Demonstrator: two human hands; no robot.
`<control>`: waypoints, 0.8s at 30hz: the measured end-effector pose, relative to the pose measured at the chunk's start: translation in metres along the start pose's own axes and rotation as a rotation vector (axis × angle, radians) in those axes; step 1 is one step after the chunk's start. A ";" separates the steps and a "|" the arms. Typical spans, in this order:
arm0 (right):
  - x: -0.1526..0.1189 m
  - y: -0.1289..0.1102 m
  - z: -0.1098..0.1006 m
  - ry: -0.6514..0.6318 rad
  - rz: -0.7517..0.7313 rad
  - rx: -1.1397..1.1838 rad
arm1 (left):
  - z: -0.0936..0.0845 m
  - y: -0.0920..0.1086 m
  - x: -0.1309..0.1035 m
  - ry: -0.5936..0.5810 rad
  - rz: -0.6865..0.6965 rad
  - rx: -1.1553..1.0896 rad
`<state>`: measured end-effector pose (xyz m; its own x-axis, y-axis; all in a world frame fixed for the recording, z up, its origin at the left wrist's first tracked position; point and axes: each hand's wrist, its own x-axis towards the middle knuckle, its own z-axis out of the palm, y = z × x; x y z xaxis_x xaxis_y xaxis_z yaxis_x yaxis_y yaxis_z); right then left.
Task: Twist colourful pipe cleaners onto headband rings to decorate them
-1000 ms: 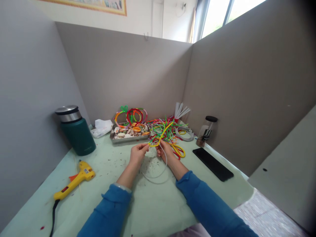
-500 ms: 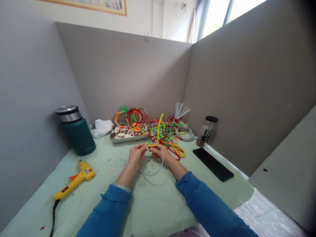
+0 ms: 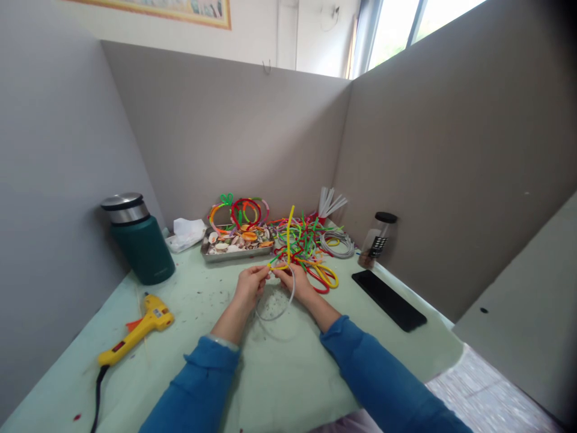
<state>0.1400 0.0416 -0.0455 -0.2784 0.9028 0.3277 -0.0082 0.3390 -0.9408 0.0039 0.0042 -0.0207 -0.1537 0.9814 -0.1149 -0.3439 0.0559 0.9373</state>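
Note:
A thin pale ring (image 3: 292,294) hangs between my two hands over the table, its lower part curving down toward me. A yellow fuzzy stem (image 3: 289,234) is bent at the ring's top, with its free end pointing up. My left hand (image 3: 250,285) is closed on the ring's left side, where a bit of green and yellow stem shows at the fingertips. My right hand (image 3: 295,281) is closed around the ring and the yellow stem just beside it. Fingertips partly hide where the stem meets the ring.
Behind my hands stand a metal tray (image 3: 238,255) of shells, finished-looking coloured rings (image 3: 246,213) and a tangle of stems (image 3: 306,240). A yellow glue gun (image 3: 135,337) and green bottle (image 3: 143,249) are left; a jar (image 3: 377,240) and black slab (image 3: 388,300) are right.
The pale ring has shifted slightly up and left between my hands. The yellow stem's upright end has moved a little left. Both hands keep their hold.

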 end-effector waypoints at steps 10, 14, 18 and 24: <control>0.002 0.006 -0.002 0.004 -0.111 -0.064 | 0.001 0.001 -0.002 0.022 -0.021 0.073; 0.001 0.007 -0.003 -0.003 -0.181 -0.103 | 0.001 0.000 -0.001 0.017 -0.025 0.110; 0.001 0.009 -0.004 0.011 -0.293 -0.186 | 0.000 -0.001 -0.001 0.025 -0.031 0.184; 0.002 0.013 -0.005 0.022 -0.345 -0.262 | -0.001 -0.002 -0.001 0.027 -0.058 0.226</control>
<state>0.1438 0.0494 -0.0571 -0.2818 0.7294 0.6234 0.1479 0.6750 -0.7229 0.0042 0.0030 -0.0229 -0.1652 0.9702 -0.1770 -0.1370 0.1552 0.9783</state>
